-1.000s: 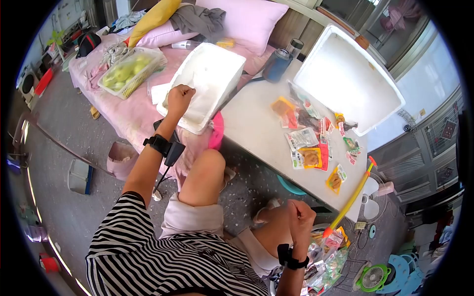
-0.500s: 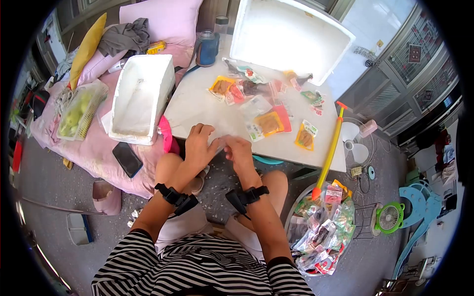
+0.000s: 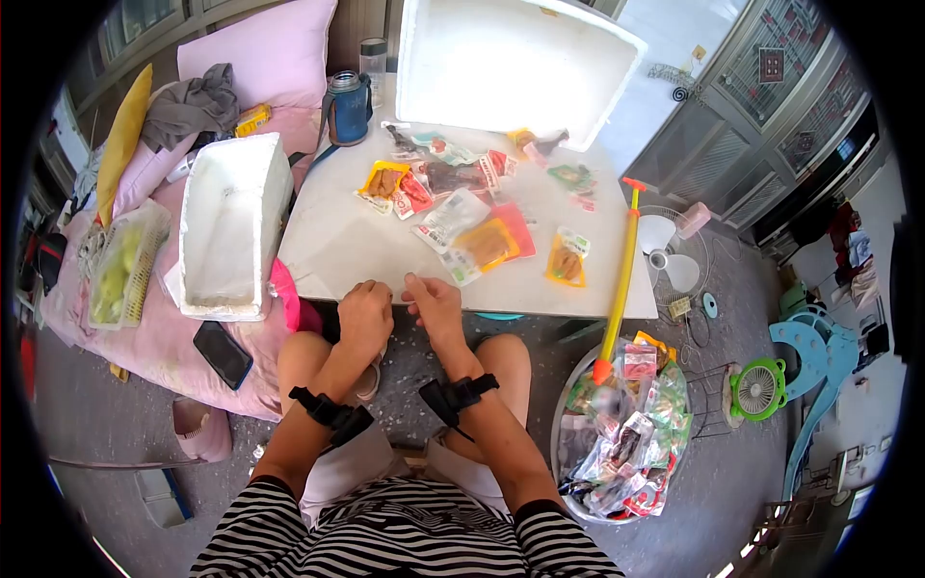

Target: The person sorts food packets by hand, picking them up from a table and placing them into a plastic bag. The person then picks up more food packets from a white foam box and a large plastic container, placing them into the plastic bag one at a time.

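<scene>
At the table's (image 3: pixel 323 217) front edge, my left hand (image 3: pixel 366 316) has its fingers curled closed. Beside it, a short gap away, my right hand (image 3: pixel 436 306) is also closed, thumb against bent fingers. Whatever they hold, if anything, is too small or see-through to make out. Beyond my hands lie an orange food packet (image 3: pixel 485 243), a clear-and-white packet (image 3: pixel 451 220) and a pink packet (image 3: pixel 517 231), overlapping. Farther back are a yellow snack packet (image 3: pixel 383 183) and dark vacuum packs (image 3: pixel 458 177). Another yellow packet (image 3: pixel 568 258) lies apart on the right.
A large white foam box (image 3: pixel 520 72) stands tilted at the back; a smaller foam box (image 3: pixel 231 226) sits left by a phone (image 3: pixel 223 354). A blue bottle (image 3: pixel 349 108) is on the table. A yellow tube (image 3: pixel 621 279) leans above a basin of packets (image 3: pixel 626 438).
The view has shifted, with the table lower and farther left. My hands have drawn closer to my body, and the clear film seen between them is no longer distinct.
</scene>
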Action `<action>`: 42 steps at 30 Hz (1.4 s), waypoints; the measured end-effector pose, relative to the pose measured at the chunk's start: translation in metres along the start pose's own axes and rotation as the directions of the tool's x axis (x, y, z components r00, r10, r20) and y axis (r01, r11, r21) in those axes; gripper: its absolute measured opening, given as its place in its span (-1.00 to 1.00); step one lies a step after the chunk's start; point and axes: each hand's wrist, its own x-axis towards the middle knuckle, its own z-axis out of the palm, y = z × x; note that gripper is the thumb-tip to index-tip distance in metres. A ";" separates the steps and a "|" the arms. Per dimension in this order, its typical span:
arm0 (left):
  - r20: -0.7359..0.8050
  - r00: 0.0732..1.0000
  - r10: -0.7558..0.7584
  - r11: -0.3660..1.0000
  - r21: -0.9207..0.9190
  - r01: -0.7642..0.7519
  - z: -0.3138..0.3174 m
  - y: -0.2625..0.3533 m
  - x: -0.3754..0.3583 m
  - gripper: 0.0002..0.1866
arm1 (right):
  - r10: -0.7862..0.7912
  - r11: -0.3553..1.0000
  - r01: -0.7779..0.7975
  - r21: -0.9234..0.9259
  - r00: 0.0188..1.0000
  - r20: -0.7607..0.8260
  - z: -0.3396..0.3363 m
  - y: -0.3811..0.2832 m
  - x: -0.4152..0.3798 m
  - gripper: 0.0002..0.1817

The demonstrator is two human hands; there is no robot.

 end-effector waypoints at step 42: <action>-0.024 0.988 -0.152 0.906 -0.404 0.129 0.035 -0.020 0.020 -0.90 | -0.162 0.773 -0.110 -0.625 0.918 -0.362 -0.251 -0.046 0.098 -0.56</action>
